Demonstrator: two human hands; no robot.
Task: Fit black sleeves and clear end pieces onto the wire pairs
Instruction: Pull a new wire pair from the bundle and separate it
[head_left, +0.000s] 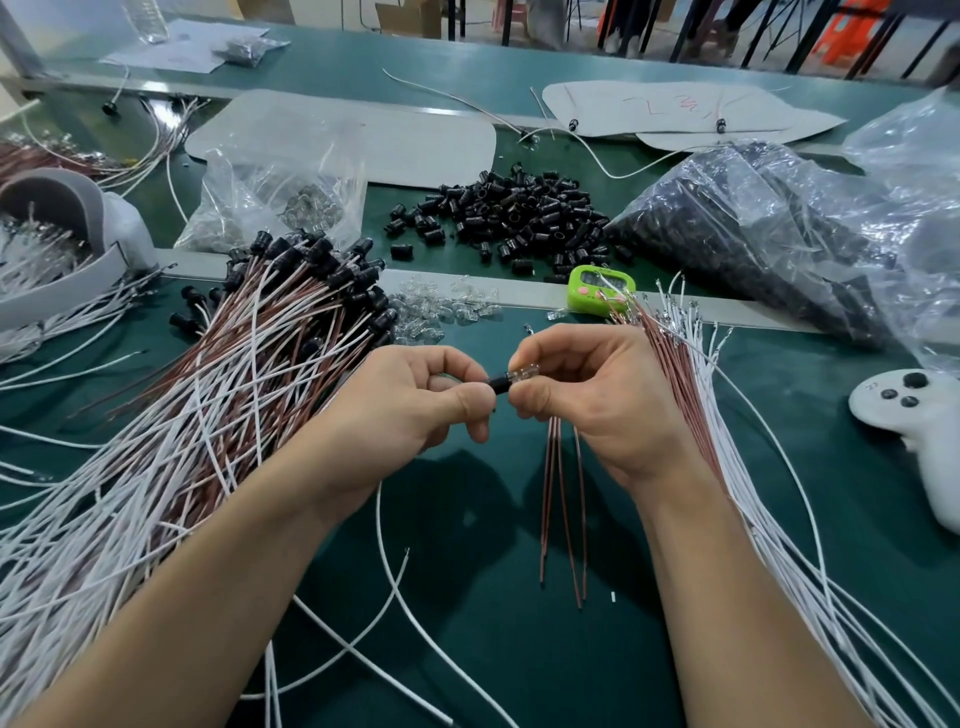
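Fitting is under way at the centre: a black sleeve (497, 378) is pinched by the left hand (415, 402), and a clear end piece (524, 372), touching its tip, is gripped by the right hand (587, 400). A large heap of finished pairs (280, 322) is seen at 9 o'clock; a smaller bundle of bare pairs (691, 374) is left at 3 o'clock. At 12 o'clock loose sleeves (519, 213) and clear pieces (441, 306) are spread on the desk (519, 649). A green timer (600, 288) is set beside the bare ends; no obstruction is judged.

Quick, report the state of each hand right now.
Left hand: closed, pinching the black sleeve.
Right hand: closed, pinching the clear end piece; brown wires hang beneath it.
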